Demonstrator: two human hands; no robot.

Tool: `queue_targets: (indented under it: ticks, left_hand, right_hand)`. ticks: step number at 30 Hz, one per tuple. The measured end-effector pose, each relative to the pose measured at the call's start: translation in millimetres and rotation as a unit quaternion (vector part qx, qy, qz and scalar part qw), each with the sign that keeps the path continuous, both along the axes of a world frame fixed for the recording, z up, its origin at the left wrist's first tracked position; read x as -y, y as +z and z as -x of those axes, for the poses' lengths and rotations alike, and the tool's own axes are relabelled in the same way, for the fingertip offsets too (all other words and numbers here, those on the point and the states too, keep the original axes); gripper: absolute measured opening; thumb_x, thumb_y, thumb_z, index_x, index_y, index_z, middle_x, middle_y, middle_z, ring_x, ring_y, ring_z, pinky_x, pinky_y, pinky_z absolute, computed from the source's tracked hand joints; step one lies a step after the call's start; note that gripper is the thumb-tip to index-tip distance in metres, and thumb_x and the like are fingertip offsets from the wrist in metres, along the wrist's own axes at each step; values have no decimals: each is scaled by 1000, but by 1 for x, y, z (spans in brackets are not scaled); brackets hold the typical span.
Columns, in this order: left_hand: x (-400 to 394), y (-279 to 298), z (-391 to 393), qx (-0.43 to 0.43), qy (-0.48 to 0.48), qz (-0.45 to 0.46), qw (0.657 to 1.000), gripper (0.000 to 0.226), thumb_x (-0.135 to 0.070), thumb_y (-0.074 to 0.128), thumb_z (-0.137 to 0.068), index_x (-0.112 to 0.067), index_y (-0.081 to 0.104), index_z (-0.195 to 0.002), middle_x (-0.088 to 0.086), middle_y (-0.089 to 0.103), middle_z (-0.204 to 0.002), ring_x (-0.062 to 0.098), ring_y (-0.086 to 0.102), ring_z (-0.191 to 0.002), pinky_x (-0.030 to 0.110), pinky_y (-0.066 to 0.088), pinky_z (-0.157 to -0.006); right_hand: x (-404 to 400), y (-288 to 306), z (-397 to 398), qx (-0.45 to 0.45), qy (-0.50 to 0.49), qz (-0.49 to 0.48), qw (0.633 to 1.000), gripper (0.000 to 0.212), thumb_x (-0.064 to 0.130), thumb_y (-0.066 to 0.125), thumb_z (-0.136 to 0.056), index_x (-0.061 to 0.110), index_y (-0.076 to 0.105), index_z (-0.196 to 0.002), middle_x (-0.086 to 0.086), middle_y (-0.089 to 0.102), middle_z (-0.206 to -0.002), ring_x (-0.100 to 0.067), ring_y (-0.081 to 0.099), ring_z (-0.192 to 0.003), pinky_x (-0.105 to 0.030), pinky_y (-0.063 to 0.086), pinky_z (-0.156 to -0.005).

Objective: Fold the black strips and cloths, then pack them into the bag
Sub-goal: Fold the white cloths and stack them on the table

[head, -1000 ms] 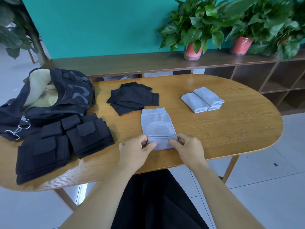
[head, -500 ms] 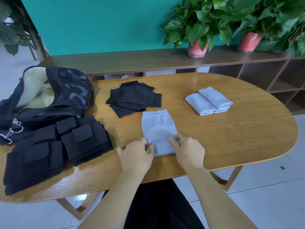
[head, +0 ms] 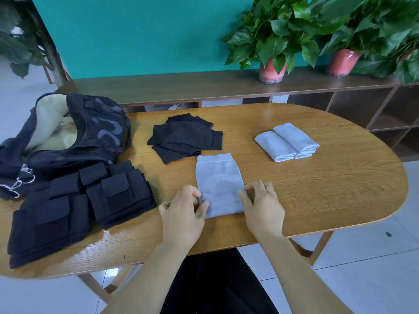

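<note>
A light grey cloth [head: 218, 175] lies flat near the table's front edge, its near end folded up over itself. My left hand [head: 183, 214] pinches the folded flap at its left side, and my right hand [head: 263, 207] pinches it at the right side. Several unfolded black cloths [head: 184, 138] lie in a loose pile just behind it. Folded black strips [head: 68, 205] are stacked at the front left. The black bag [head: 74, 134] sits open at the far left, showing its pale lining. Two folded grey cloths [head: 286, 141] lie side by side at the right.
The oval wooden table [head: 328, 189] has bare surface on its right half. Behind it runs a low wooden shelf [head: 204, 85] with potted plants [head: 272, 69]. Tiled floor shows beyond the table's right and front edges.
Both hands have carried the near end of the grey cloth further up over itself, so the folded flap is wider. The camera has shifted slightly.
</note>
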State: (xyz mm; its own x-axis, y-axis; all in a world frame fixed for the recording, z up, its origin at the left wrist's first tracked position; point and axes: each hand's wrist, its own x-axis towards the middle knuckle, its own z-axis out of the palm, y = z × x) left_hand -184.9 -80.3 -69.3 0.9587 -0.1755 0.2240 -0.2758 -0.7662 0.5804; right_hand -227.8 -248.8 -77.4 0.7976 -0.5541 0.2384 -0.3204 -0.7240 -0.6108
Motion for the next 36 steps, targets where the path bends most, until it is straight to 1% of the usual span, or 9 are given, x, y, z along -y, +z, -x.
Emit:
queue_targets:
  ticks: [3,6,8,12,16,24,29,33,36]
  left_hand:
    - [1,-5,7,91,-32,-8,995,15,-25,64,-90,-26,59,-104,-11,54,-101,13,52,-96,29,25,-85]
    - [12,-9,17,164,-91,-39,981,20,-19,54,-89,-24,67,-105,-9,61,-112,13,54,-102,28,29,-86]
    - [18,-13,23,165,-107,-84,977,26,-21,52,-87,-20,69,-107,-5,67,-117,14,61,-104,29,29,-90]
    - [21,-23,26,118,-103,-170,973,44,-25,38,-91,-9,69,-116,7,67,-123,18,62,-117,35,28,-103]
    - [15,-27,23,107,-107,-211,966,49,-25,30,-94,-6,66,-121,9,64,-126,19,59,-120,40,23,-109]
    - [6,-5,0,36,-91,-265,959,65,-44,-6,-99,-21,25,-152,-4,24,-159,7,17,-147,42,-22,-112]
    - [-3,-2,-15,22,-112,-305,946,53,-37,7,-104,-23,12,-155,-9,18,-160,9,5,-149,49,-24,-111]
    - [-7,-2,-19,42,-126,-314,940,81,-44,-21,-85,-25,15,-154,-10,21,-159,9,7,-149,47,-21,-111]
    - [-7,-5,-18,51,-124,-295,946,85,-44,-20,-83,-23,22,-153,-7,26,-158,12,13,-148,47,-17,-112]
  right_hand:
    - [-2,-3,11,105,58,141,983,18,28,54,-91,17,66,-99,3,58,-100,-20,56,-88,-32,45,-63]
    - [-2,-11,16,116,191,263,938,31,26,43,-92,16,68,-107,0,65,-114,-23,59,-107,-39,45,-87]
    - [1,-19,19,75,243,284,924,39,28,36,-97,13,65,-118,0,64,-124,-22,55,-122,-39,34,-104]
    - [7,-25,20,-1,236,272,933,61,40,13,-104,10,57,-133,-4,55,-139,-16,48,-131,-35,25,-109]
    - [5,-26,22,-5,225,235,946,54,39,23,-102,11,55,-135,-2,52,-141,-14,45,-133,-31,28,-113]
    - [-10,-19,36,78,255,239,934,36,33,44,-96,13,67,-115,-4,63,-125,-22,57,-114,-35,49,-85]
    - [-24,-24,38,89,257,244,931,31,31,48,-94,13,67,-112,-5,62,-123,-24,57,-103,-36,49,-79]
    - [-29,-23,36,87,242,240,936,30,30,46,-94,14,67,-108,-4,63,-120,-24,57,-96,-36,49,-77]
    - [-29,-19,35,97,246,225,938,28,29,45,-94,17,68,-104,1,64,-116,-21,56,-93,-34,48,-75]
